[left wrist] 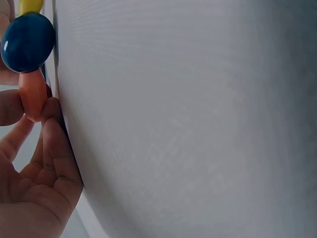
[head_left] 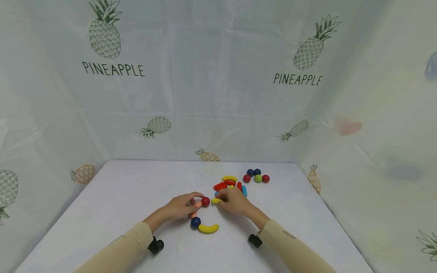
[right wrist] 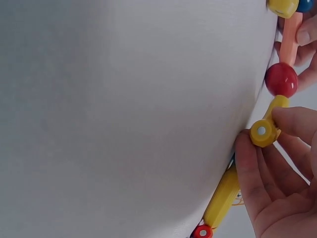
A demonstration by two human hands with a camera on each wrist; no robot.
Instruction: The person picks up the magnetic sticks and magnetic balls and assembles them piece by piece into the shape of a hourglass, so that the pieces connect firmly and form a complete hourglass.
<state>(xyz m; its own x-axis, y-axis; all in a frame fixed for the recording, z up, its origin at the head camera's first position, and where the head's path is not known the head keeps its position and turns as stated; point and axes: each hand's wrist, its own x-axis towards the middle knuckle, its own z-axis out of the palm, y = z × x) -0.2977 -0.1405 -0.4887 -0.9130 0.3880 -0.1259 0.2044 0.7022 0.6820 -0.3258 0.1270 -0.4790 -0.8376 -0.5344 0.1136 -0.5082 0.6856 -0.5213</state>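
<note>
My left hand (head_left: 181,206) pinches an orange rod (left wrist: 33,94) between thumb and fingers. One end of the orange piece meets a dark blue ball (head_left: 195,222), and a red ball (head_left: 205,201) sits at its far end. A curved yellow rod (head_left: 208,228) lies against the blue ball. My right hand (head_left: 235,201) pinches another yellow rod (right wrist: 277,106) by its near end. Its other end points at the red ball; whether the two touch, I cannot tell. In the right wrist view its near end shows a pale round tip.
Beyond my right hand lie several red rods (head_left: 220,186), a yellow rod (head_left: 230,178) and a blue rod (head_left: 244,190). Farther back stand dark blue balls (head_left: 257,171), red balls (head_left: 266,178) and a green ball (head_left: 258,178). A pineapple-print curtain surrounds the white table (head_left: 136,182).
</note>
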